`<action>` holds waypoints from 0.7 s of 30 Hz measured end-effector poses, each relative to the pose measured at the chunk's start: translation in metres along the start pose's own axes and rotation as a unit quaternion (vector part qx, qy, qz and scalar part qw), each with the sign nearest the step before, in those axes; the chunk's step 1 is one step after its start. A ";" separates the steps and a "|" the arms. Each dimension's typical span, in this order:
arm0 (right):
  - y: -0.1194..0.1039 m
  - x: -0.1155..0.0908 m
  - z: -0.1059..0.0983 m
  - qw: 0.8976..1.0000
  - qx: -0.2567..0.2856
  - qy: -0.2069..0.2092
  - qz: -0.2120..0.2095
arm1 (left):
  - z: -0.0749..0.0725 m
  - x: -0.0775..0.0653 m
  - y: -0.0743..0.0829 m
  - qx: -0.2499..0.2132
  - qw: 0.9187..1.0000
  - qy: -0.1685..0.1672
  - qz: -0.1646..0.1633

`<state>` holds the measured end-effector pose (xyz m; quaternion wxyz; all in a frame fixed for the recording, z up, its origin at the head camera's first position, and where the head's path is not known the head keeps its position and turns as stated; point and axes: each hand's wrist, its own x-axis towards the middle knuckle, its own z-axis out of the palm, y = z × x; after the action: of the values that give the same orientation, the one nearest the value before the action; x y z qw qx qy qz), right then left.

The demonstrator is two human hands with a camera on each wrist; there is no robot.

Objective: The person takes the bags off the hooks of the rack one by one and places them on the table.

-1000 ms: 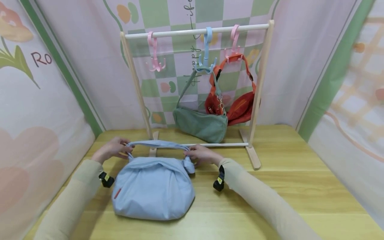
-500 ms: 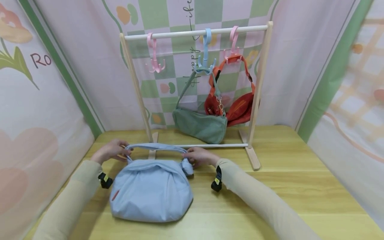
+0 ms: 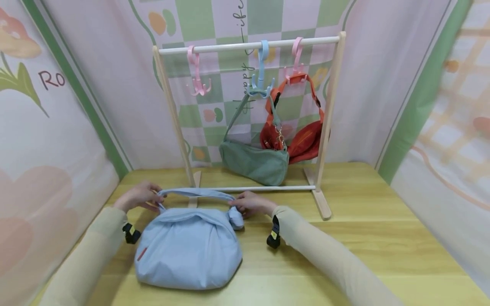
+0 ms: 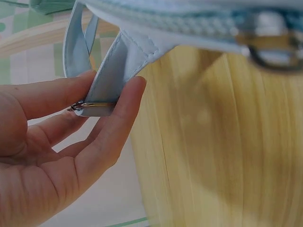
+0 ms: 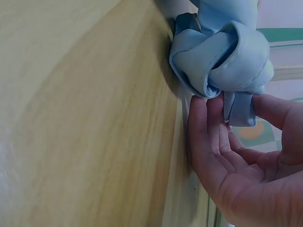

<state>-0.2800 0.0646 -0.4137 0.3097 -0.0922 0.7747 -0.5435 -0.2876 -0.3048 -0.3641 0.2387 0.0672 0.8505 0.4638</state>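
A light blue handbag (image 3: 187, 250) with a small red tag rests on the wooden table, its strap (image 3: 199, 193) arching up behind it. At the strap's left end my left hand (image 3: 139, 196) pinches the band; in the left wrist view a metal ring (image 4: 97, 104) shows there between thumb and fingers. My right hand (image 3: 252, 204) holds the strap's other end, beside a fabric knot (image 5: 222, 59). Close up, the right thumb and fingers grip a short strap tab (image 5: 242, 109) just below that knot.
Behind the handbag stands a wooden rack (image 3: 331, 123) with a white top bar. A pink hook (image 3: 198, 76) hangs at its left, bearing nothing. A green bag (image 3: 254, 163) hangs from the blue hook (image 3: 262, 68), and a red bag (image 3: 308, 142) from another pink hook (image 3: 296, 57).
The head view has tilted slightly, so the rack sits a little lower. The handbag and both hands have shifted slightly left. Both hands keep their hold on the strap.
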 end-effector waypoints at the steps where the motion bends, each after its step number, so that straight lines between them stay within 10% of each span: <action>1: 0.001 0.000 0.001 1.000 0.000 0.001 -0.002 | 0.000 0.000 0.000 0.001 1.000 0.000 -0.001; 21: 0.001 0.005 0.009 0.999 -0.036 0.002 0.001 | -0.004 -0.004 -0.007 0.015 0.999 -0.022 -0.037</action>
<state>-0.2785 0.0556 -0.4181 0.3053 -0.1020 0.7945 -0.5149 -0.2850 -0.3131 -0.3660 0.2733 0.0489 0.8537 0.4406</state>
